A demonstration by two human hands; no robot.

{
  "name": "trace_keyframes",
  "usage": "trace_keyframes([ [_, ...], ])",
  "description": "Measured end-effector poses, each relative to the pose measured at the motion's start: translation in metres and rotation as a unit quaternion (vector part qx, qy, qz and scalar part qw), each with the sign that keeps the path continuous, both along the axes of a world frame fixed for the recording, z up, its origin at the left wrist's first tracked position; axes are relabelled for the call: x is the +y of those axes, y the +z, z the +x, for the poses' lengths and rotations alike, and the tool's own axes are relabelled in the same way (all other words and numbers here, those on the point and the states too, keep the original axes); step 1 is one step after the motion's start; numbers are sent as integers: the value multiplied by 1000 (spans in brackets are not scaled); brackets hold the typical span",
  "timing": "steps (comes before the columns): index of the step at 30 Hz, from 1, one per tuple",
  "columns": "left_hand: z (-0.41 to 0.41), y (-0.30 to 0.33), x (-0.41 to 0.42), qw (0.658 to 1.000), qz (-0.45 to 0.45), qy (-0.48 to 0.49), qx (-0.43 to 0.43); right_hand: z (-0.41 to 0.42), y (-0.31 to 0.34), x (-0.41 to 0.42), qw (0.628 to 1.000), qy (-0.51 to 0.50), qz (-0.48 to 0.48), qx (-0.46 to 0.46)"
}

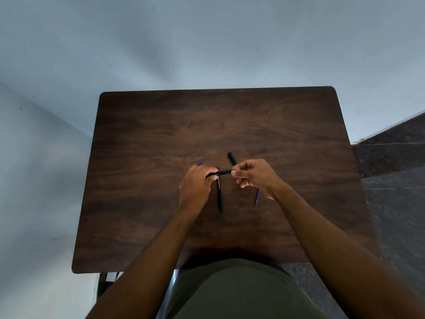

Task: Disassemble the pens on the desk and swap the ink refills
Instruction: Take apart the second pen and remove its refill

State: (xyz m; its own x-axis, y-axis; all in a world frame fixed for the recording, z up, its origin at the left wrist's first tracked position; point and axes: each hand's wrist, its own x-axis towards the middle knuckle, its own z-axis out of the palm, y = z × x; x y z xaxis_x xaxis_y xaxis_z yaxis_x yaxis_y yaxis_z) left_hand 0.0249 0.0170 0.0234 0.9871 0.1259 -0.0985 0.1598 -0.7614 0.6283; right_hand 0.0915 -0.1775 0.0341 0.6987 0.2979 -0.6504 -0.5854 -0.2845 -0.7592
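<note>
Above the middle of the dark wooden desk (142, 139), both hands hold 1 short black pen part (222, 172) level between them. Left hand (195, 187) has curled fingers clamped on its left end; right hand (253, 174) pinches the right end between thumb and fingertips. Lying on the desk below: a long black pen barrel (219, 196) with white print, pointing toward the person. A black cap piece (231, 158) lies just beyond the hands. 1 purple refill (201, 161) pokes out past the left hand; another purple refill (257, 198) lies under the right wrist.
</note>
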Motion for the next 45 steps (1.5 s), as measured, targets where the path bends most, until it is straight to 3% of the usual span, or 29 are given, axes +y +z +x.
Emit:
trace_keyframes([
  [12, -3, 6, 0, 1000, -20, -6, 14, -2, -3, 0, 998, 45, -38, -1],
  [24, -5, 0, -3, 996, -76, 39, 40, -11, -14, 3, 988, -112, 101, 40],
  [34, -5, 3, -10, 991, -98, 71, 55, -13, -18, 11, 983, -172, 66, 6],
  [40, -2, 3, -10, 978, -161, 107, 75, -12, -20, 14, 961, -213, 163, 62],
  [45, 0, 2, -10, 976, -168, 117, 72, -12, -21, 20, 955, -245, 156, 55],
])
